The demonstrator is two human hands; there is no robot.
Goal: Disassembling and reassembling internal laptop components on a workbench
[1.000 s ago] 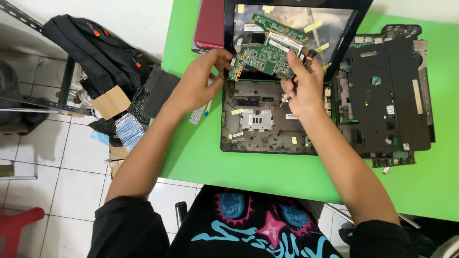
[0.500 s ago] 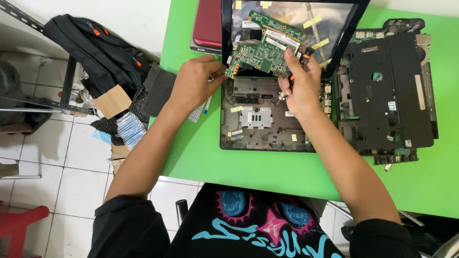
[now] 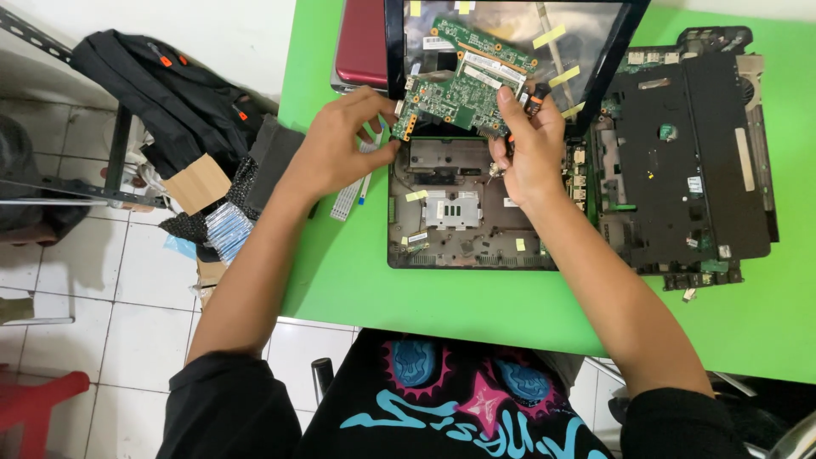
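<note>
Item: green circuit board (image 3: 459,89), which we hold above the open laptop base (image 3: 472,212) (green table (image 3: 340,272)); left hand (image 3: 340,153) and right hand (image 3: 529,149) fingers clamped on its edges.

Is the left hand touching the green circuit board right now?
Touching. The head view shows the left hand pinching the left edge of the green circuit board with its fingers.

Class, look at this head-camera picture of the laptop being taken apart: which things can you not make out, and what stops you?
- Right hand: the tool it holds, dark with an orange band, is mostly hidden in the fist.
- Green circuit board: its underside faces away; parts too small to tell.
- Open laptop base: upper part hidden by board and hands.
- Red laptop: cut off by top edge.
- Left hand: fingertips hidden behind the board's edge.
</note>
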